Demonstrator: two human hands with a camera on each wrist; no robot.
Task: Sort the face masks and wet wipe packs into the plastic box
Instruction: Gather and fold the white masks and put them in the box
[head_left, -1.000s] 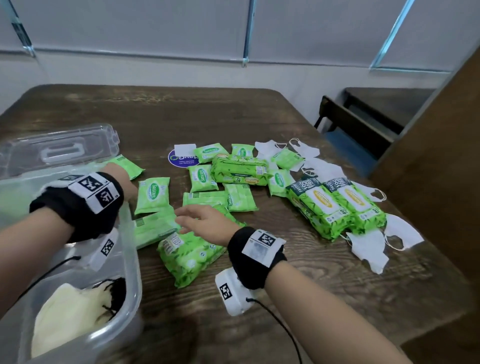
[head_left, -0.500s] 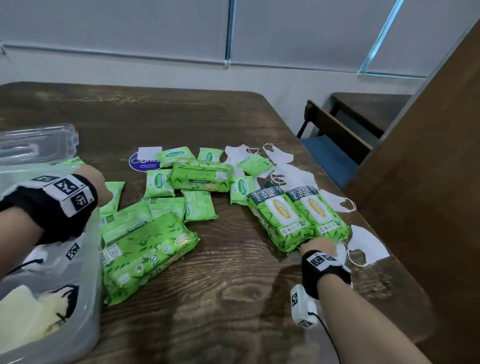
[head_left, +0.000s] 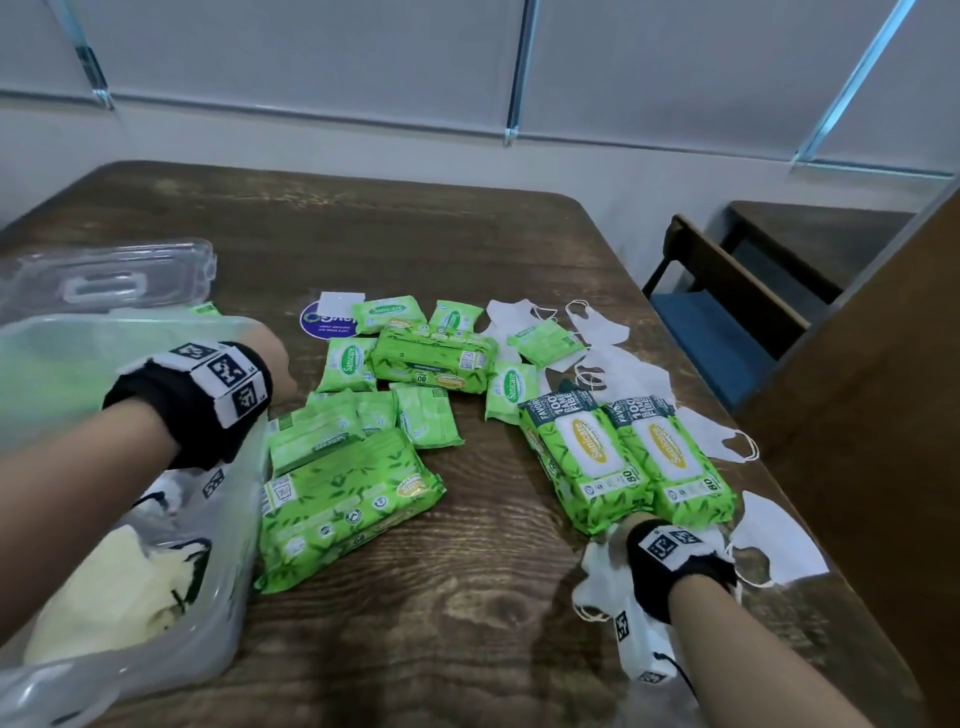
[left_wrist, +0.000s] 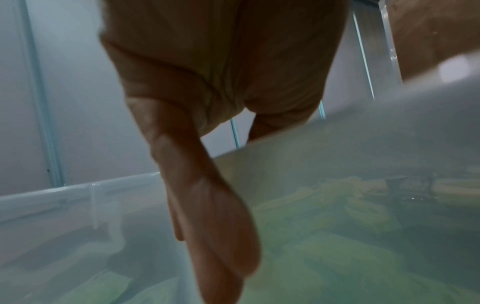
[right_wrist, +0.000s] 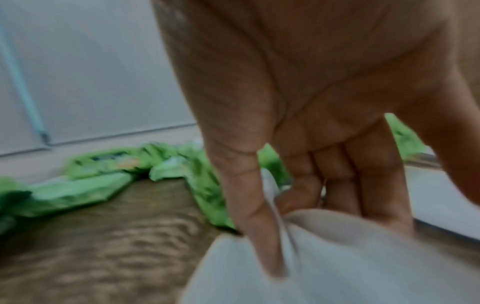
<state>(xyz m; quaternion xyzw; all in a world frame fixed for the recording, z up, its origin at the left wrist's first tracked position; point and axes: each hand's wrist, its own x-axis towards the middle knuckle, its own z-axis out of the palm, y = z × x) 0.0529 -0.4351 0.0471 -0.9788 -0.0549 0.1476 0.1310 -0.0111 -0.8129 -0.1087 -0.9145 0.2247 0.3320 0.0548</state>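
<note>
Right hand (right_wrist: 311, 160) pinches a white mask (right_wrist: 324, 257) at the table's (head_left: 467, 597) near-right edge; the box (head_left: 218, 597) lies toward 9 o'clock from it, across the wipe packs (head_left: 343, 499), so the carry runs leftward. Left hand (head_left: 270, 364) rests at the box's far rim with fingers relaxed, holding nothing. Only the right wrist view shows thumb and forefinger gathering the cloth; the head view hides it behind the wristband.

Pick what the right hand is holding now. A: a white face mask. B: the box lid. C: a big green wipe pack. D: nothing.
A: in the right wrist view the right hand pinches a white face mask between thumb and fingers, just in front of the big green wipe packs.
</note>
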